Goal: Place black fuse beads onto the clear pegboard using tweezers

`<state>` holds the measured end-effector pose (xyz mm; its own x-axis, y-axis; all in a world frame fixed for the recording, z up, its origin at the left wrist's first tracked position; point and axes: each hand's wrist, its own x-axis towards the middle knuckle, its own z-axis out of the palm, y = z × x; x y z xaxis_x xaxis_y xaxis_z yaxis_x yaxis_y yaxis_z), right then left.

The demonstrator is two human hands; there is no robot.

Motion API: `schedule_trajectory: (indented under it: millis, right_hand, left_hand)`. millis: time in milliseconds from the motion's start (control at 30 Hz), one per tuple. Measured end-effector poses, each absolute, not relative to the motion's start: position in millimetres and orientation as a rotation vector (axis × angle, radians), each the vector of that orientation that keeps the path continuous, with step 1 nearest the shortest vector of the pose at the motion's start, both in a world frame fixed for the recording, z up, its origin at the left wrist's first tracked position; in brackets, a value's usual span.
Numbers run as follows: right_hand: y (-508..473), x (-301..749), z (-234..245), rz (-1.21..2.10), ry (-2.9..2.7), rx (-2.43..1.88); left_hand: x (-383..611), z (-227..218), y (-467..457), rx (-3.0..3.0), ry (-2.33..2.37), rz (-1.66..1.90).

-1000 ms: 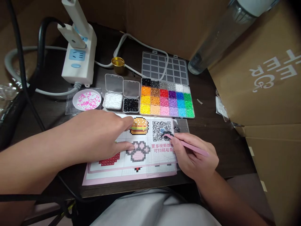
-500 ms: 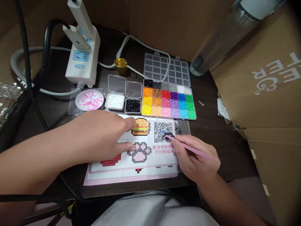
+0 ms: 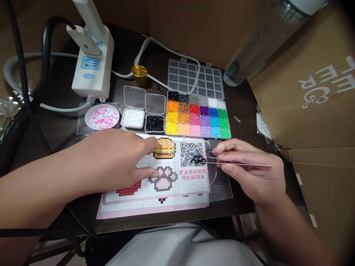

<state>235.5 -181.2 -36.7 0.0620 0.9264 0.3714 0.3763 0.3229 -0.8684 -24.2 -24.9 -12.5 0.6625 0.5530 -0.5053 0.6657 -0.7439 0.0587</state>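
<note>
My left hand (image 3: pixel 119 159) lies on the pattern sheet (image 3: pixel 155 199), fingers spread beside the printed burger (image 3: pixel 164 148) and paw (image 3: pixel 163 178). My right hand (image 3: pixel 249 168) pinches pink tweezers (image 3: pixel 241 162) held nearly level, their tips pointing left toward a small cluster of black beads (image 3: pixel 198 159) on the clear pegboard (image 3: pixel 222 184) over the QR code. The hand hovers over the pegboard's right part.
Behind the sheet stand a multicolour bead box (image 3: pixel 196 116) with its lid open, small boxes of white beads (image 3: pixel 133 118) and black beads (image 3: pixel 154 123), and a dish of pink beads (image 3: pixel 102 117). A power strip (image 3: pixel 93 70), cables, a gold cap (image 3: pixel 139 75), a bottle (image 3: pixel 257 48) and cardboard boxes (image 3: pixel 313 92) surround the table.
My right hand has lifted and moved right, turning the tweezers from a slanted pen grip to nearly level. More of the pegboard shows. The left hand has stayed put.
</note>
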Motion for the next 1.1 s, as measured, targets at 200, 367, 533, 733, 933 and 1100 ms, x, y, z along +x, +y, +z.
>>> schedule_trajectory:
  millis: [200, 367, 533, 733, 933, 1100]
  right_hand:
    - [-173, 237, -52, 0.679, -1.516, -1.213]
    - [-173, 229, -55, 0.640, -1.534, -1.220]
    - [-171, 227, -56, 0.635, -1.542, -1.210]
    - [-172, 225, -58, 0.640, -1.513, -1.219]
    - [-173, 226, -59, 0.616, -1.550, -1.237]
    - [-172, 225, -59, 0.612, -1.556, -1.255]
  left_hand:
    - [-24, -20, -24, 2.648, 1.031, -0.762]
    - [-29, -28, -22, 2.665, 1.024, -0.712]
    - [-32, -30, -22, 2.637, 1.027, -0.697]
    - [-30, -27, -23, 2.619, 1.042, -0.672]
    - [-29, -25, -23, 2.666, 1.038, -0.798]
    - [-25, -23, -25, 2.674, 1.024, -0.783]
